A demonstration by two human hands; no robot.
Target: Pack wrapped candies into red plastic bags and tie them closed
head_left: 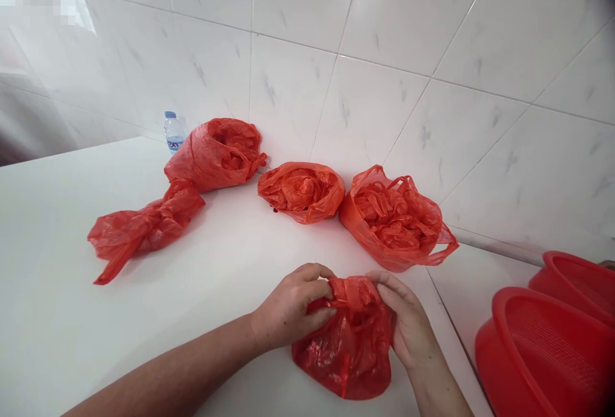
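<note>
A thin red plastic bag (348,353) lies at the front of the white table, its upper part gathered and folded over. My left hand (302,308) pinches the gathered part from the left, fingers curled into the plastic. On the other side, my right hand (401,314) grips the bag's right edge, the thumb near the folded top and some fingers hidden behind it. Whether anything is inside this bag I cannot tell. Beyond my hands stand a red bag stuffed with crumpled red bags (394,218) and a smaller, similarly filled red bag (302,189).
A large red bag (202,154) lies on its side at the back left, a twisted red bag (148,228) in front of it. Behind them stands a water bottle (173,132). Red plastic baskets (509,353) are at the right. A tiled wall (298,77) borders the table (230,289).
</note>
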